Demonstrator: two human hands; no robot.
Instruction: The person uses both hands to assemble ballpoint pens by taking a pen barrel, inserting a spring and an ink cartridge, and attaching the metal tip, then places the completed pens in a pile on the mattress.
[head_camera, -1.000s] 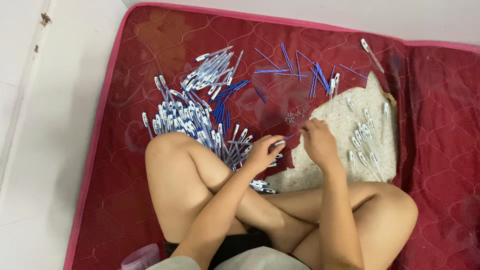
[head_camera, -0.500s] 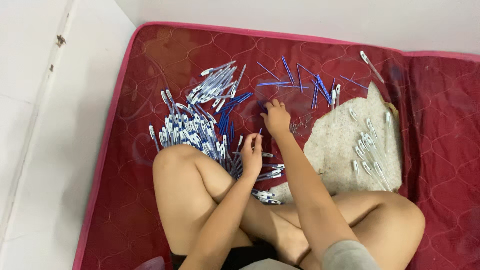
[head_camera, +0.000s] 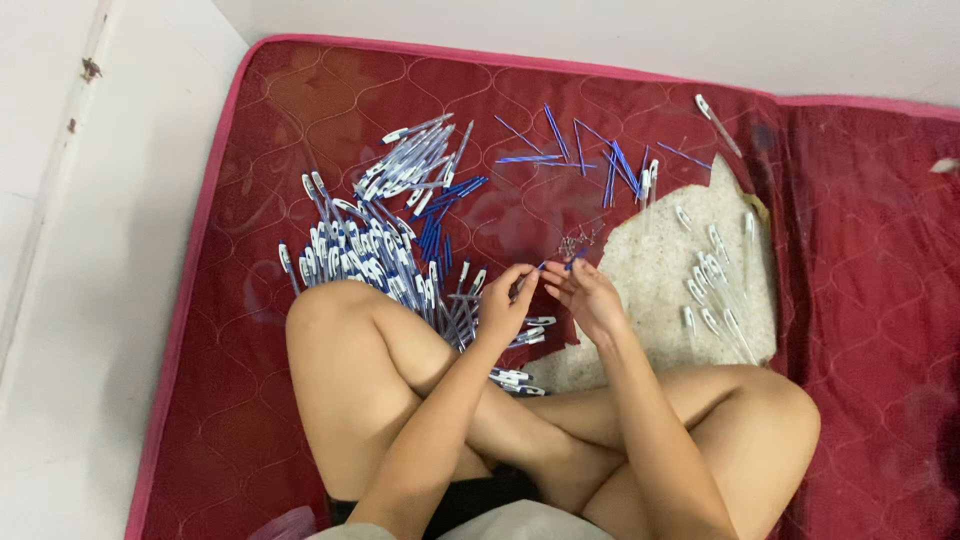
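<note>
At frame centre, both my hands meet over the red quilted mattress (head_camera: 250, 150).
Left hand (head_camera: 507, 305) and right hand (head_camera: 590, 297) pinch one thin blue pen refill (head_camera: 555, 264): light, bendy, best gripped mid-shaft.

No packages, no labels, no signs and no screens show anywhere in this view, neither on the mattress nor against the wall.
</note>
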